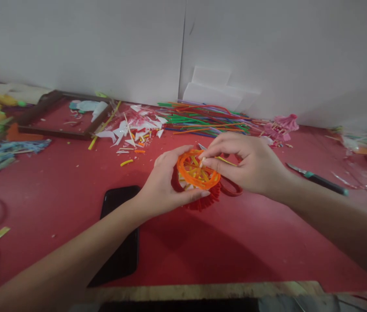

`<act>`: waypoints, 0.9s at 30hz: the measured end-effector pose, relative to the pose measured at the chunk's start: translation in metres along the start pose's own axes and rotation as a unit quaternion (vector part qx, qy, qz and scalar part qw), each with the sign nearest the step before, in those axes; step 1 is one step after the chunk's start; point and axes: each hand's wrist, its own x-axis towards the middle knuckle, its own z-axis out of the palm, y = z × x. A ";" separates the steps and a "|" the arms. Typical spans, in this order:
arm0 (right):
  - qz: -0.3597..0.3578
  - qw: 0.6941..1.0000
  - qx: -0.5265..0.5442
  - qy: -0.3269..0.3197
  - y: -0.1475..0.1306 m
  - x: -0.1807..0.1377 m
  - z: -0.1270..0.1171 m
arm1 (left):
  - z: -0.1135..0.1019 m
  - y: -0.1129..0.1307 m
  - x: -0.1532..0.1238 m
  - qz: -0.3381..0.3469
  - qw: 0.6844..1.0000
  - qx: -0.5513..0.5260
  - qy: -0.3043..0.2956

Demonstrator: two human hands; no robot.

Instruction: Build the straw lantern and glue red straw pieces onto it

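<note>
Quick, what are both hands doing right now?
Left hand: closed around a round orange wheel with yellow spokes.
Right hand: closed, pinching a small pale piece.

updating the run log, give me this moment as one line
left hand: holds orange ring with yellow spokes | right hand: pinches small pale piece by spokes | table: smartphone, scissors, utility knife

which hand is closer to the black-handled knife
The right. The right hand is to the left of the black-handled knife, apart from it. The left hand is farther left, holding the orange ring.
</note>
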 end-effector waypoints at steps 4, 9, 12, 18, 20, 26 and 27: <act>0.034 0.998 0.036 0.031 0.002 -0.002 0.007 | 0.000 -0.001 0.000 -0.006 1.000 -0.009 0.000; 0.055 0.994 0.061 0.066 0.003 -0.005 0.015 | 0.001 -0.002 -0.001 -0.006 1.000 -0.010 0.001; 0.039 0.994 0.069 0.075 0.003 -0.005 0.017 | 0.001 -0.002 -0.001 -0.010 1.000 -0.009 0.005; 0.034 0.997 0.026 0.068 0.003 -0.007 0.016 | 0.000 -0.001 0.000 -0.008 1.000 0.001 0.004; 0.040 0.997 0.017 0.069 0.002 -0.007 0.016 | 0.000 -0.001 0.000 -0.010 1.000 0.008 0.002; 0.024 0.998 0.027 0.060 0.003 -0.010 0.011 | 0.001 -0.007 -0.001 -0.001 1.000 -0.006 0.010; 0.016 0.998 0.025 0.057 0.003 -0.010 0.009 | 0.001 -0.008 -0.001 0.010 1.000 -0.008 0.015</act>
